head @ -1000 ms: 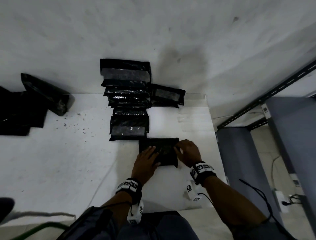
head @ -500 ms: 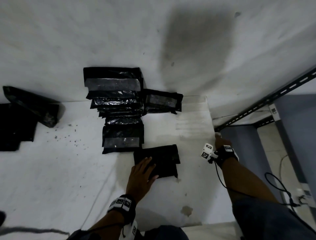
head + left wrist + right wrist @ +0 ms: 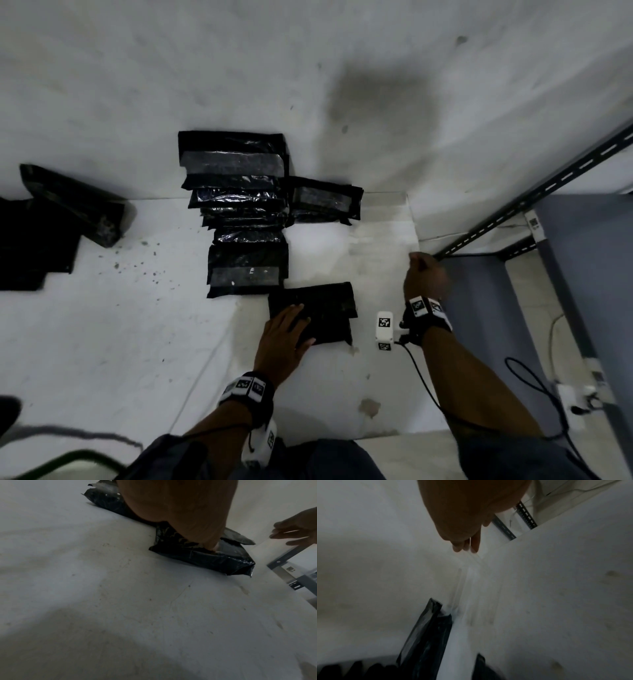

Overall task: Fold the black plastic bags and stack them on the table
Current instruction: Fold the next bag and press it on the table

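Note:
A folded black plastic bag point(image 3: 325, 308) point(image 3: 205, 559) lies on the white table point(image 3: 137, 342) in front of me. My left hand point(image 3: 287, 329) point(image 3: 180, 507) presses down on its near left part with straight fingers. Behind it, several folded black bags point(image 3: 246, 219) lie overlapped in a row reaching the wall, with another folded bag point(image 3: 325, 202) point(image 3: 423, 635) to the right of the row. My right hand point(image 3: 424, 277) point(image 3: 295, 534) point(image 3: 465, 545) is off the bag, near the table's right edge, its fingertips pinching a thin clear strip point(image 3: 470, 542).
Clear strips point(image 3: 380, 226) lie on the table's far right corner. Loose black bags point(image 3: 34, 240) and a black roll point(image 3: 75, 205) sit at the far left by the wall. A slotted metal shelf frame point(image 3: 548, 192) and floor cables point(image 3: 531, 377) are right of the table.
My right hand left the folded bag and moved right and away to the clear strips at the table's edge. My left hand stayed pressing on the bag.

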